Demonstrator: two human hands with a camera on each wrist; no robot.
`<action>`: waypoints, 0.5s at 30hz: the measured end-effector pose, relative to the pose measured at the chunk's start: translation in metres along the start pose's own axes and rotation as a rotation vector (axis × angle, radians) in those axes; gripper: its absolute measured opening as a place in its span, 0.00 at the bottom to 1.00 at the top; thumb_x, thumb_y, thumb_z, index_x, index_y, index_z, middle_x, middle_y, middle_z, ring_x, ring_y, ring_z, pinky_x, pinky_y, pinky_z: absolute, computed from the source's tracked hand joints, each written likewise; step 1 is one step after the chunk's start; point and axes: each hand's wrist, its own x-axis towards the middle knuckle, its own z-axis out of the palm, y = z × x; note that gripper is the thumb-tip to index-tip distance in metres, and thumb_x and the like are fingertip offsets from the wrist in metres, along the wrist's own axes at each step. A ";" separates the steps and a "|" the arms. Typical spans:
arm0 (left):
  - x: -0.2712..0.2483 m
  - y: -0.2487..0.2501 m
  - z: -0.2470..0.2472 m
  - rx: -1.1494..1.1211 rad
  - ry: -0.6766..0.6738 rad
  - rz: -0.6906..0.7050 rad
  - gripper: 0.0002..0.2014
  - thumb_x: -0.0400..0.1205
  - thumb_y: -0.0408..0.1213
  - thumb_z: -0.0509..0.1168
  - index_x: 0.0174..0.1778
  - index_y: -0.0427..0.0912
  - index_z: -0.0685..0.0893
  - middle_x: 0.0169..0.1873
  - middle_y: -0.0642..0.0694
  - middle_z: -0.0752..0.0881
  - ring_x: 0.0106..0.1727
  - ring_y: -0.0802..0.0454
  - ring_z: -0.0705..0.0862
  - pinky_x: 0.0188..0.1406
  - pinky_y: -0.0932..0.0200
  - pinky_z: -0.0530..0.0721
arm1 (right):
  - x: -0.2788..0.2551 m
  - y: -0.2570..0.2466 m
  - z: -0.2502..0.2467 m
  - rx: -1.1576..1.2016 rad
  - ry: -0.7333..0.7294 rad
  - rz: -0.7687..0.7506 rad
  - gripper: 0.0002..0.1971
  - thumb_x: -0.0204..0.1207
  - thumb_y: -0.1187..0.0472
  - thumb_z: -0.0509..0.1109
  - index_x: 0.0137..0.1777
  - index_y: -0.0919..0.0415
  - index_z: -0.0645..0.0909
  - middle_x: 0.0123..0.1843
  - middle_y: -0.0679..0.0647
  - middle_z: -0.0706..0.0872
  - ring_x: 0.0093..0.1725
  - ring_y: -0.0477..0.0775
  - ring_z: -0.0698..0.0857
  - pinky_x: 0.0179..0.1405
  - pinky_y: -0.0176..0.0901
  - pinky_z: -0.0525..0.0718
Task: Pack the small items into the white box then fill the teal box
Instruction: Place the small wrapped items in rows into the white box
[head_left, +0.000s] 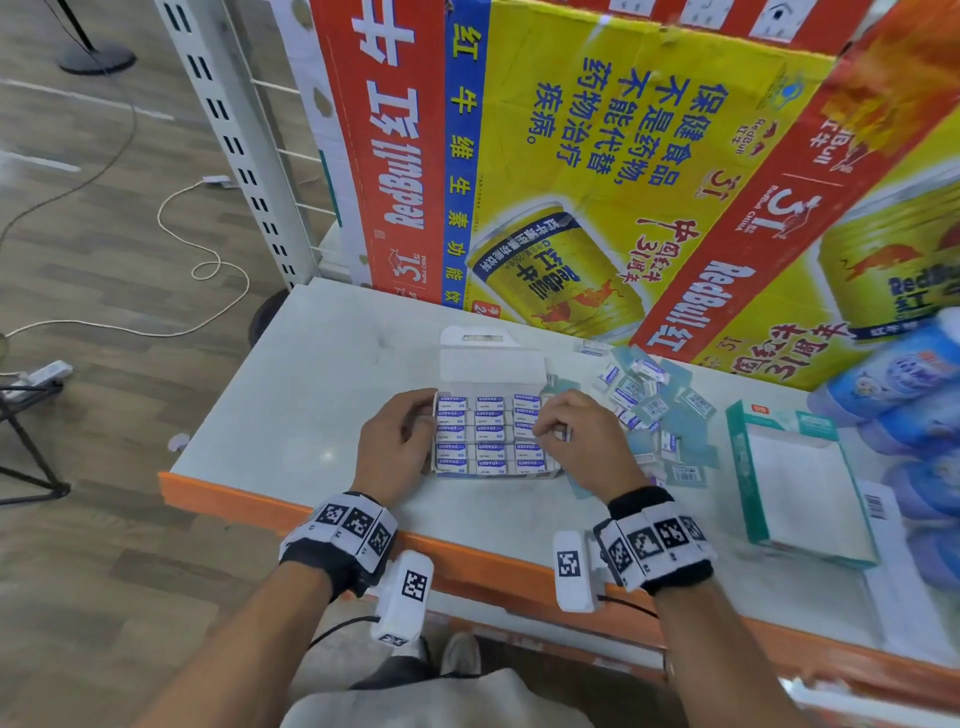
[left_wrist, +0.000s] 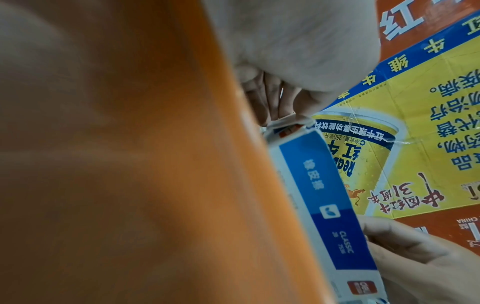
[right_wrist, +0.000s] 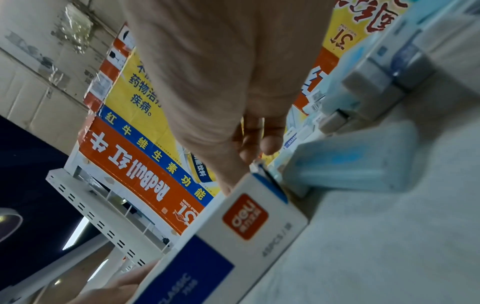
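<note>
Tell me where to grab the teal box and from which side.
Take the teal box by its two long walls, from above. It lies flat and open-topped near the table edge, right of the right hand; the packs crowd its far side.

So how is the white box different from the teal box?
The white cardboard box is packed with rows of small white-and-blue erasers; the teal-edged cardboard box shows only a bare white inside. The white box sits between the left hand and right hand; the teal box lies untouched, off to the right. Both lie open on the pale shelf.
</note>
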 end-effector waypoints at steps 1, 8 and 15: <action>0.000 0.000 0.000 0.012 -0.002 0.000 0.17 0.75 0.40 0.58 0.58 0.50 0.83 0.50 0.57 0.87 0.50 0.69 0.83 0.47 0.72 0.81 | 0.000 -0.001 0.001 -0.017 -0.008 0.008 0.03 0.70 0.70 0.74 0.39 0.63 0.86 0.48 0.53 0.83 0.47 0.48 0.78 0.51 0.41 0.79; 0.001 -0.004 -0.001 0.020 -0.008 -0.003 0.18 0.76 0.40 0.58 0.61 0.48 0.83 0.51 0.52 0.87 0.50 0.52 0.85 0.51 0.46 0.85 | 0.000 0.002 0.006 -0.104 -0.051 0.026 0.06 0.71 0.70 0.71 0.39 0.59 0.81 0.69 0.47 0.77 0.61 0.53 0.77 0.60 0.33 0.64; 0.001 -0.006 -0.001 0.023 -0.009 0.005 0.19 0.75 0.40 0.57 0.60 0.48 0.83 0.51 0.53 0.87 0.51 0.57 0.84 0.54 0.55 0.82 | 0.004 0.003 0.004 -0.136 -0.105 0.026 0.10 0.71 0.70 0.71 0.39 0.53 0.77 0.69 0.43 0.78 0.50 0.46 0.71 0.49 0.35 0.63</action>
